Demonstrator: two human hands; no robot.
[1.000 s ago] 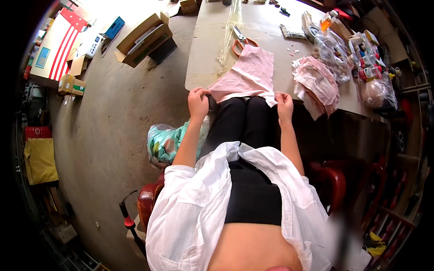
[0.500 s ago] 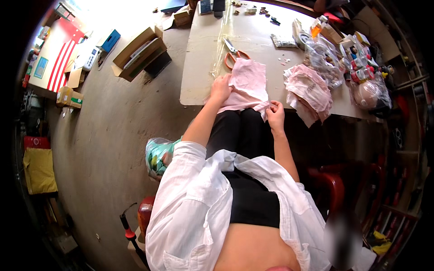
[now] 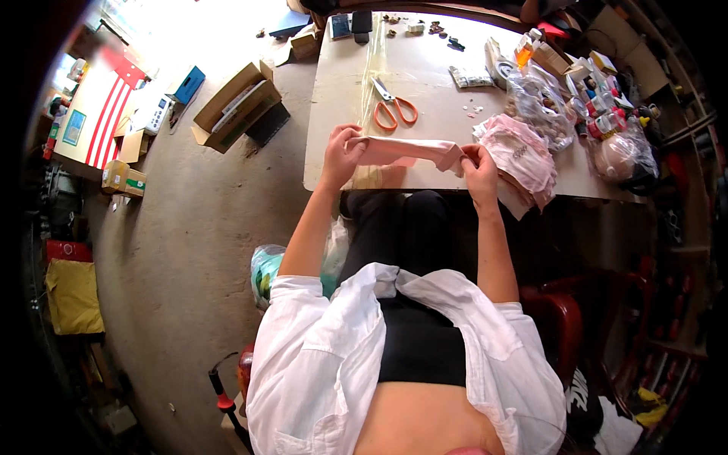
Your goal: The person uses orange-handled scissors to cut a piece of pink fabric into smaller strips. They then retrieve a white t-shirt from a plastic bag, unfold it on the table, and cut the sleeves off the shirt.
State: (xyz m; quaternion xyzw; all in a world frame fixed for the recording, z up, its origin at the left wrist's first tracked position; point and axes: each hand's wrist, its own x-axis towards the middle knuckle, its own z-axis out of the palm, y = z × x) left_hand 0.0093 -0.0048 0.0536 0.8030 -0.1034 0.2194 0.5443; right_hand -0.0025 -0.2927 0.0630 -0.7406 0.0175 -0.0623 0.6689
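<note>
A piece of pink cloth (image 3: 409, 150) is stretched between my two hands, raised over the near edge of the table. My left hand (image 3: 343, 157) pinches its left end, and my right hand (image 3: 479, 171) grips its right end, where the fabric bunches at the fingertips. The cloth is seen nearly edge-on, so most of its face is hidden. Just beyond it lie scissors (image 3: 394, 110) with orange handles, their blades pointing away from me. A pile of pink cloth pieces (image 3: 519, 158) rests beside my right hand, some hanging over the table's edge.
The pale table (image 3: 334, 91) holds a clear bag of small items (image 3: 538, 106), a bag of bottles (image 3: 607, 114) and a small packet (image 3: 470, 76) on the right. An open cardboard box (image 3: 235, 98) stands to the left. A filled plastic bag (image 3: 267, 267) sits by my left leg.
The pink cloth has been lifted from the table's near edge and pulled taut between my hands. My left hand moved left, my right hand moved right and farther from me. The scissors are now uncovered.
</note>
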